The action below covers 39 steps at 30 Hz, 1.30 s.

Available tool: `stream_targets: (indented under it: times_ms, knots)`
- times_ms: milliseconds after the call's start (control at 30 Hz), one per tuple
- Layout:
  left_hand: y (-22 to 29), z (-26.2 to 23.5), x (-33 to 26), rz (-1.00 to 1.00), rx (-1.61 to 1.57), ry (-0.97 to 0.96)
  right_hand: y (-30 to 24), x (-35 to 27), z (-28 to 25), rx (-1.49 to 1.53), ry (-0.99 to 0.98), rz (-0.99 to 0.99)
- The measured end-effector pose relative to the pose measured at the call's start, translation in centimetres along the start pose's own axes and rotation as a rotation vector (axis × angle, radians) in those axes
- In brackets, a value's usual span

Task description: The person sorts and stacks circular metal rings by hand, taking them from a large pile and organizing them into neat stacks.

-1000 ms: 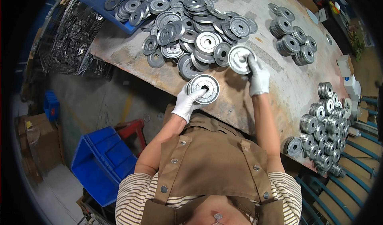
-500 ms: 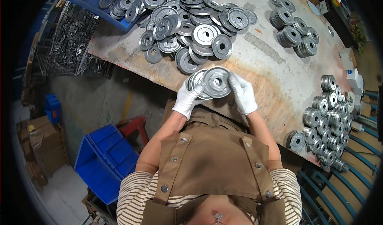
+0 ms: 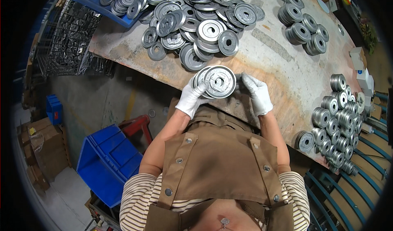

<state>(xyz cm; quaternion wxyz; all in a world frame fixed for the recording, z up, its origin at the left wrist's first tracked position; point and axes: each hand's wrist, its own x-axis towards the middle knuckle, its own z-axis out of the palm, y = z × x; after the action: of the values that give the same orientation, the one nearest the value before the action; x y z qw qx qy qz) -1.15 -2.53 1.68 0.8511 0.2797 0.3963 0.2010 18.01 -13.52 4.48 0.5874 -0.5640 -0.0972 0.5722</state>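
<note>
Over the table's near edge, my left hand [image 3: 191, 96], in a white glove, is closed around a few grey metal discs [image 3: 220, 82] held together. The front disc faces up, with a bright rim, a rough ringed face and a small central hole. Just right of them is my gloved right hand [image 3: 256, 92], its fingers drawn together and the fingertips grey. A dark sliver shows at those fingertips; what it is I cannot make out. Beyond both hands lies a heap of loose metal discs [image 3: 209, 30] on the worn table [image 3: 268, 77].
A blue bin [image 3: 96, 4] holding discs stands at the far left. Stacked discs [image 3: 301, 33] sit at the back right, with more stacks [image 3: 335, 122] along the right edge. Lower left are a tilted blue crate [image 3: 108, 161] and cardboard boxes [image 3: 51, 147].
My right hand has moved slightly right and down, away from the front disc it was touching. The disc now on top in my left hand shows a different, brighter-rimmed face.
</note>
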Motion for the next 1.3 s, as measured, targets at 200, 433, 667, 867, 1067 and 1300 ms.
stream_targets:
  times_ms: [200,433,667,867,1067,1300]
  knots:
    - [0.2,0.0,0.0,0.008,0.037,-0.068,-0.1,-0.1,0.1,-0.237,0.074,-0.108]
    - [-0.2,0.0,0.5,-0.031,0.068,-0.043,-0.1,-0.1,0.1,-0.175,0.059,0.004]
    - [-0.5,-0.4,0.4,-0.013,0.102,-0.070,0.7,-0.2,-0.2,-0.059,0.071,0.006]
    - [-0.9,-0.8,0.4,0.016,0.112,-0.098,0.6,-0.7,0.1,-0.161,0.052,-0.025]
    - [-0.3,0.5,1.4,0.223,0.184,-0.252,-0.2,-0.6,0.0,-0.439,0.088,-0.146]
    - [0.3,4.4,4.7,0.593,0.953,-0.414,-1.2,1.9,-3.9,-0.685,-0.240,-0.423]
